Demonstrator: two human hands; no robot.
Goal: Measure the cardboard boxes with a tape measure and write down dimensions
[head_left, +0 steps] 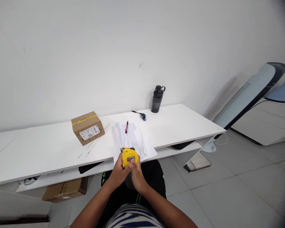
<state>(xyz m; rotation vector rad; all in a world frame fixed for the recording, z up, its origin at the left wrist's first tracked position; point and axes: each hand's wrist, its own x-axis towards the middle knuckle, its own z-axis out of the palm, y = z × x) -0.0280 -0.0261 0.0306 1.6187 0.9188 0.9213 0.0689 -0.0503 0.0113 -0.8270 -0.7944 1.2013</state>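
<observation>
Both of my hands hold a yellow tape measure (129,156) just in front of the near edge of the white table (49,148). My left hand (119,172) wraps its fingers round the case from the left. My right hand (137,175) closes on it from the right, thumb on its front. Right behind the tape measure, a printed sheet of paper (133,139) lies on the table with a red pen (126,127) on top.
A taped cardboard box (87,127) with a label stands left of the paper. A dark water bottle (157,99) and a small blue-and-black object (142,115) sit near the wall. Another cardboard box (66,189) lies under the table. A long pale board (247,95) leans on the right.
</observation>
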